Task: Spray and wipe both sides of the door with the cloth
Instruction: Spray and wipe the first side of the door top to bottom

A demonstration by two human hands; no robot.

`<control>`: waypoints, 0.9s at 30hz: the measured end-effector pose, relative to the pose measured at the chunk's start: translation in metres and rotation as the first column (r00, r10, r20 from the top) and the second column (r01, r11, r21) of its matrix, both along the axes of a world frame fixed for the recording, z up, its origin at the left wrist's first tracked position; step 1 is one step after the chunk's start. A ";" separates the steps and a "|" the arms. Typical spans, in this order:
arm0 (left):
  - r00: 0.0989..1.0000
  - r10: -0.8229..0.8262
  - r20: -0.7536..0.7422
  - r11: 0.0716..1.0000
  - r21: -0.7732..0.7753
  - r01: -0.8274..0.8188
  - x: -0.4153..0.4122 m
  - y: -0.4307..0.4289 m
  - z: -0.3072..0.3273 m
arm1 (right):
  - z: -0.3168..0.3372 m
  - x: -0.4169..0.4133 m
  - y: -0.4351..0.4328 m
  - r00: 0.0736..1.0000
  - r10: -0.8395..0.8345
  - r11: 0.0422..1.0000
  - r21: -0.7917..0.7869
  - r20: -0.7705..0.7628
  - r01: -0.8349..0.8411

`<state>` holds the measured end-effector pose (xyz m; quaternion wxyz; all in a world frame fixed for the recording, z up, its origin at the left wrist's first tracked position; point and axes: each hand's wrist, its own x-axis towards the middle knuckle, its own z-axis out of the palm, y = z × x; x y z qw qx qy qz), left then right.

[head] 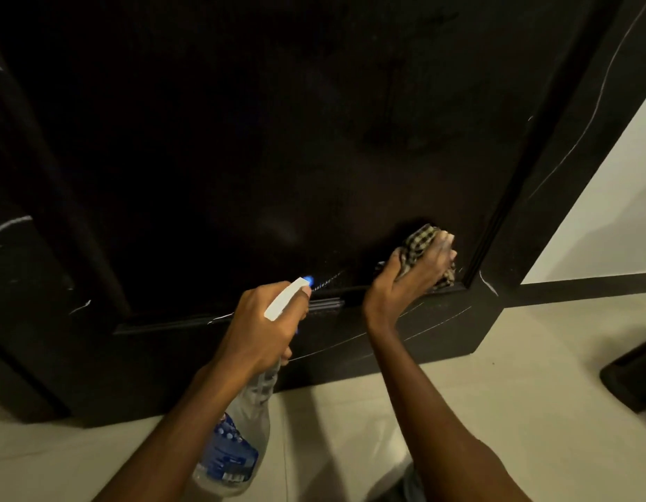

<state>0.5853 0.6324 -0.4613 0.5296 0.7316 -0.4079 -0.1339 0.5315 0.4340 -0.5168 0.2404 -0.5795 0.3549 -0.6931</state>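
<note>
My right hand (pixel 405 273) grips the bunched checked cloth (pixel 421 239) against the dark door (pixel 242 139), at its lower right corner. My left hand (pixel 263 320) is closed around the spray bottle (pixel 242 429). I judge this side is nearly done and the other side is left.

the door (pixel 242 139) runs past the upper edge, and its dark panel swallows most surface detail. the left hand (pixel 267 320) covers the neck and trigger of the spray bottle (pixel 249 411); the print on its blue label (pixel 231 454) is too small to read. the right hand (pixel 405 277) hides much of the checked cloth (pixel 421 242). a dark object (pixel 637 371) is cut off by the right edge and cannot be identified.
</note>
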 end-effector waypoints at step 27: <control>0.983 0.173 0.063 0.966 -0.207 -0.157 0.023 0.050 0.018 | -0.061 0.032 0.055 0.824 -0.043 0.846 -0.459 -0.566 -0.271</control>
